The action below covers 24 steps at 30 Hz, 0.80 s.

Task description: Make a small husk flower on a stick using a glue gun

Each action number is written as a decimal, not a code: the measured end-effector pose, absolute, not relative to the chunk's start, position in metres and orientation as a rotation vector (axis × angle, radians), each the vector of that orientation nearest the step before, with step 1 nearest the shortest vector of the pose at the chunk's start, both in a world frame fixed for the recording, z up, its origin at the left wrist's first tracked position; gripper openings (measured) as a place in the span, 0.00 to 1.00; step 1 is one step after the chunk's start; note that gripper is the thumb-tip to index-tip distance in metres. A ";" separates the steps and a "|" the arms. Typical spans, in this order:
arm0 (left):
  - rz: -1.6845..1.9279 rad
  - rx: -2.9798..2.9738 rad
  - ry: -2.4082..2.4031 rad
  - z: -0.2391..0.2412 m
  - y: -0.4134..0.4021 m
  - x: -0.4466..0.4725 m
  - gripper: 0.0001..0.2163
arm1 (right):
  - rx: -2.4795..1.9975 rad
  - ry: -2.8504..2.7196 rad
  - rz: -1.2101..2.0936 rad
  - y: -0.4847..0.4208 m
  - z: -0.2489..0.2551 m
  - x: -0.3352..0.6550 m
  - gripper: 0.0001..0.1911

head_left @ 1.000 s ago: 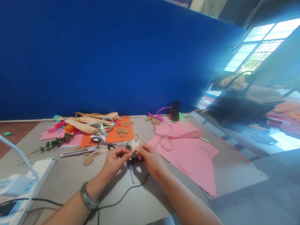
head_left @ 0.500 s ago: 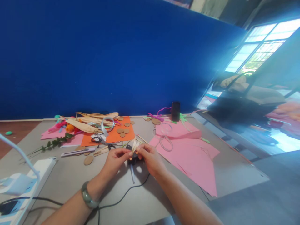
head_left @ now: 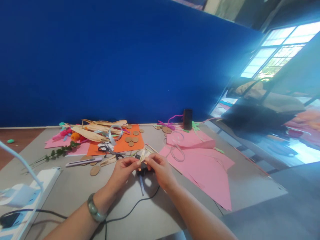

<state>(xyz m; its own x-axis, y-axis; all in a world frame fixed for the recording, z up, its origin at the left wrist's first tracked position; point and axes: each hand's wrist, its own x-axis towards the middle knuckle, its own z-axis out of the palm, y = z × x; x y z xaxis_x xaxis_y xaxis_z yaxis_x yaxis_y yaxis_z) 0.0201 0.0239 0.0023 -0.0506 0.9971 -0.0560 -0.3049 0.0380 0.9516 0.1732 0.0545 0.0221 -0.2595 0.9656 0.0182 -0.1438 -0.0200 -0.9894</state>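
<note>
My left hand (head_left: pixel 123 171) and my right hand (head_left: pixel 160 169) meet over the grey table (head_left: pixel 75 190), both pinching a small pale leaf-like strip (head_left: pixel 142 155) that stands up between the fingertips. Just beneath them lies a black glue gun (head_left: pixel 142 170) with a glue stick poking toward me and its black cord (head_left: pixel 130 210) running back under my arms. A green bangle (head_left: pixel 94 209) sits on my left wrist.
Behind the hands lie an orange sheet (head_left: pixel 122 144) with brown discs, dried husk strips (head_left: pixel 100 128), scissors (head_left: pixel 110 150), a utility knife (head_left: pixel 82 162) and a green sprig (head_left: pixel 58 152). Pink paper sheets (head_left: pixel 200 163) cover the right. A dark phone (head_left: pixel 187 119) stands against the blue wall. A white power strip (head_left: pixel 37 186) lies at left.
</note>
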 end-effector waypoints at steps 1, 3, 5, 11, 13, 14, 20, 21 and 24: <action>1.349 0.914 1.034 0.002 0.024 0.020 0.09 | -0.950 -1.291 1.468 0.054 0.023 0.173 0.10; 1.345 0.916 1.015 0.002 0.024 0.020 0.09 | -0.911 -1.298 1.488 0.054 0.024 0.173 0.09; 1.331 0.927 0.998 0.003 0.024 0.020 0.09 | -0.874 -1.300 1.517 0.054 0.024 0.174 0.08; 1.305 0.944 0.986 0.002 0.022 0.020 0.09 | -0.832 -1.345 1.558 0.055 0.023 0.175 0.07; 1.298 0.935 0.973 0.002 0.021 0.020 0.09 | -0.826 -1.353 1.572 0.055 0.022 0.175 0.07; 1.297 0.931 0.972 0.002 0.021 0.020 0.09 | -0.829 -1.359 1.576 0.055 0.022 0.175 0.07; 1.303 0.929 0.985 0.003 0.021 0.020 0.09 | -0.850 -1.400 1.576 0.058 0.020 0.175 0.06; 1.300 0.926 0.987 0.003 0.021 0.020 0.09 | -0.850 -1.409 1.578 0.059 0.019 0.175 0.06; 1.290 0.933 0.999 0.002 0.021 0.020 0.10 | -0.849 -1.427 1.575 0.060 0.019 0.175 0.05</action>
